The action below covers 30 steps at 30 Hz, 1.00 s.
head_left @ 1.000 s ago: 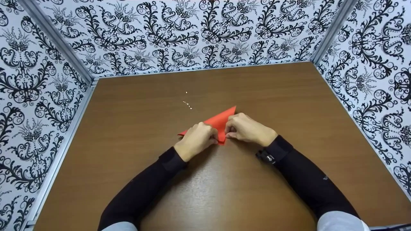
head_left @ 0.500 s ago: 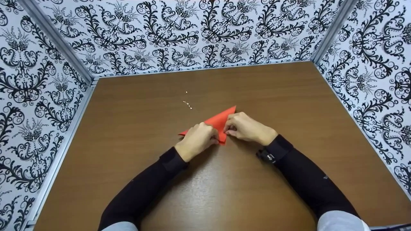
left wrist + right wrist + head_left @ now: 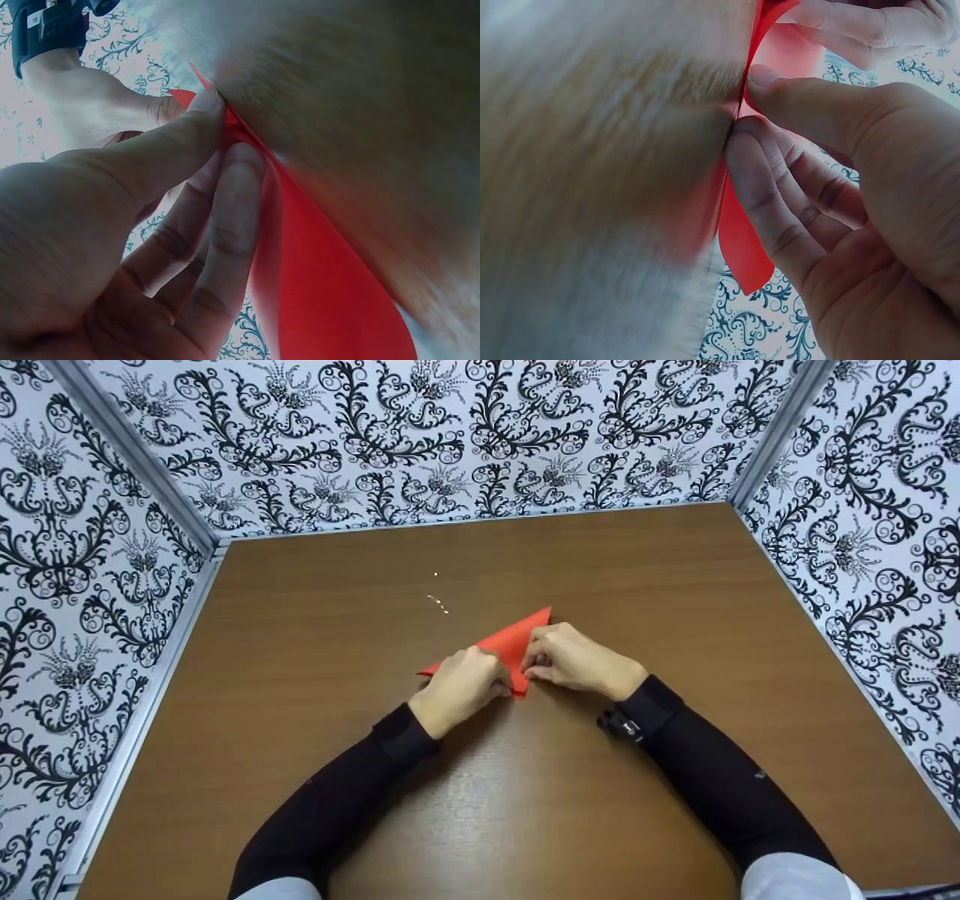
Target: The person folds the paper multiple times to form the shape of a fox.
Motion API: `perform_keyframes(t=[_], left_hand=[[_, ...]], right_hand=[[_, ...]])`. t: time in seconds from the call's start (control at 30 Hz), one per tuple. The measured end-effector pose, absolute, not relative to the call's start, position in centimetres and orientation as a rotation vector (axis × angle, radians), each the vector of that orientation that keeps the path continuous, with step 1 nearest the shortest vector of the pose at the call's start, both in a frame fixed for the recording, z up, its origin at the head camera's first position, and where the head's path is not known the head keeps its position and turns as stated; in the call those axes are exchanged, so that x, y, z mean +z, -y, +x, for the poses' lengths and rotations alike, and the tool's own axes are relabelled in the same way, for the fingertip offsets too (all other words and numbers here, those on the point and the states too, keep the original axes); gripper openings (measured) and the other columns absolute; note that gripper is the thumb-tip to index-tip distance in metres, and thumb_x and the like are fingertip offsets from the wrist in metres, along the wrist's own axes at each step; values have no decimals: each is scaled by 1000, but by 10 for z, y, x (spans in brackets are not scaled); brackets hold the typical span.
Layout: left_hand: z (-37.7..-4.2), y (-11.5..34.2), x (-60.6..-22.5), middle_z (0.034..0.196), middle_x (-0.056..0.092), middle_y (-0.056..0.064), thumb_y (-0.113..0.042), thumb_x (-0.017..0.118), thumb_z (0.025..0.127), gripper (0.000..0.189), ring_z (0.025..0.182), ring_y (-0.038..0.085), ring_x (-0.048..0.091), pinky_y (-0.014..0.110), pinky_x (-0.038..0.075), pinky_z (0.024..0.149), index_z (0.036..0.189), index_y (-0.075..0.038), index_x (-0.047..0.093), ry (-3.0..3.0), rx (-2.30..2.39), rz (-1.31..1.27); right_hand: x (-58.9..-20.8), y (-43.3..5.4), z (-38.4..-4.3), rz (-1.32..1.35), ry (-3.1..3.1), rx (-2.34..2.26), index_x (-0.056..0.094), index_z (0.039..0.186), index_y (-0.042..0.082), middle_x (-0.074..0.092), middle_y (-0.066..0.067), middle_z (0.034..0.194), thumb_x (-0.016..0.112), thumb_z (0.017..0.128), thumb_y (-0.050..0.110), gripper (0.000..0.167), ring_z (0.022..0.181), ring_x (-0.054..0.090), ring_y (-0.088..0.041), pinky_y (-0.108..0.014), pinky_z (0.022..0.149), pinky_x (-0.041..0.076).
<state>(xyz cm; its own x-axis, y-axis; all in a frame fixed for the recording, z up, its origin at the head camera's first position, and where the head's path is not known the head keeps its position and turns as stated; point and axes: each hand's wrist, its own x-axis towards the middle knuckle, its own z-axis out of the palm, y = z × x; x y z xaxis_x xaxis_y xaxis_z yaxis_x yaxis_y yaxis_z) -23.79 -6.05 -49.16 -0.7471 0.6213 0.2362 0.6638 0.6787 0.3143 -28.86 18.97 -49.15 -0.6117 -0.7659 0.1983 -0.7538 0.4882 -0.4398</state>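
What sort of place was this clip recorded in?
Probably a purpose-built recording booth, though I can't be sure: a brown wood-grain tabletop has scroll-patterned panels on three sides, with grey struts at the back corners.

The left arm [image 3: 330, 802], sleeved in close-fitting black fabric, is stretched from the near left; the right arm [image 3: 731, 776], sleeved alike, from the near right. The bare left hand [image 3: 463, 681] and bare right hand [image 3: 579, 660] are held just apart, backs upward, thumbs and fingers bent into pinches.
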Motion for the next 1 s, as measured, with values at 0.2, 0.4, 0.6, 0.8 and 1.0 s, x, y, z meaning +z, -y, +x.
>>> perform_keyframes(t=[0.2, 0.4, 0.6, 0.8, 1.0], left_hand=[[-238, 61, -491, 100, 89, 1, -25, 96, 96, 9, 97, 25, 87, 47, 73, 82, 97, -16, 93, 2770, -577, -1070], [-237, 60, -490, 100, 89, 3, -25, 96, 96, 9, 96, 25, 86, 47, 73, 81, 97, -16, 93, 2771, -554, -1071], [-236, 60, -490, 100, 89, 3, -24, 96, 97, 8, 95, 26, 86, 47, 73, 80, 96, -16, 93, 2775, -546, -1067], [-236, 59, -490, 100, 88, 4, -24, 95, 97, 8, 96, 26, 87, 47, 73, 80, 96, -16, 93, 2788, -512, -1062], [-237, 60, -491, 100, 88, 5, -25, 96, 96, 9, 96, 25, 87, 46, 73, 81, 96, -16, 94, 2769, -494, -1086]], right_hand=[[-489, -190, -288, -1354, -2688, -764, 90, 101, 5, 80, -11, 103, 89, 105, 10, 6, 93, 80, -24, -35, 82, 67], [-488, -188, -287, -1349, -2691, -754, 90, 101, 5, 80, -11, 103, 89, 104, 10, 6, 93, 80, -25, -36, 82, 67], [-487, -187, -285, -1368, -2704, -726, 90, 101, 6, 80, -11, 102, 91, 103, 10, 4, 93, 79, -25, -36, 81, 66], [-487, -187, -285, -1398, -2716, -722, 90, 100, 6, 79, -11, 101, 91, 102, 10, 4, 91, 79, -25, -37, 81, 66], [-491, -188, -287, -1417, -2711, -741, 90, 98, 8, 79, -9, 97, 92, 101, 9, 4, 90, 79, -22, -35, 80, 67]])
